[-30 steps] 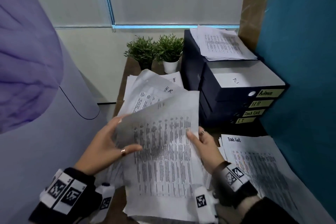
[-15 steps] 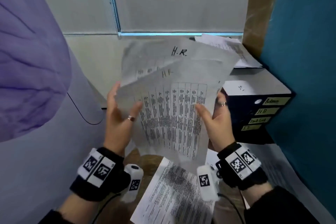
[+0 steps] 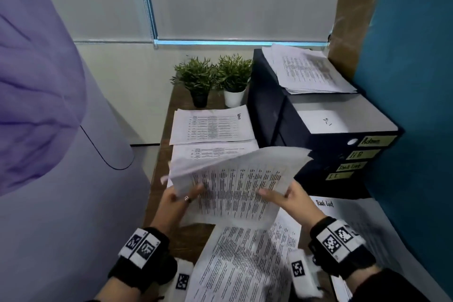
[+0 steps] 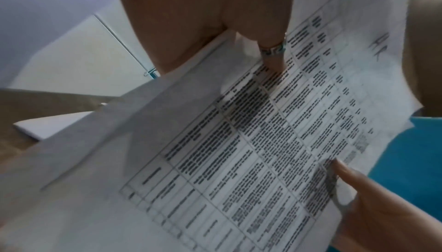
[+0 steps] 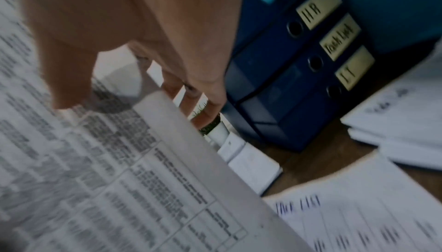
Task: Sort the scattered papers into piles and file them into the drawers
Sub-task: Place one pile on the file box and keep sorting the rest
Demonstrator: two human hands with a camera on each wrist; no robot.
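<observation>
Head view: HR sheaf (image 3: 235, 189) held clear of desk (image 3: 159, 179), between left hand (image 3: 175, 203) and right hand (image 3: 289, 200), in front of drawer unit (image 3: 306, 154). Left thumb on top of printed face, remaining fingers beneath the left edge, pinching the sheets; right thumb likewise on top, fingers under the right edge. Left wrist view: handwritten "HR" at the head of the top sheet (image 4: 263, 142), ringed thumb pressed flat on the table print. Right wrist view: drawer labels Admin, HR (image 5: 315, 8), Task List and IT, stacked top to bottom; all four drawers apparently closed. Other piles: Admin pile (image 3: 210, 125) near two potted plants (image 3: 215, 78), Task List pile (image 3: 355, 223) at right, loose sheets (image 3: 245, 260) directly below the sheaf, further stack (image 3: 311, 71) atop the unit.

Step in hand, judged: gathering and squaring one sorted pile. Next move, judged: sheaf edges aligned, one hand freed to open the second drawer, sheets kept flat and clamped against fanning or slipping.
</observation>
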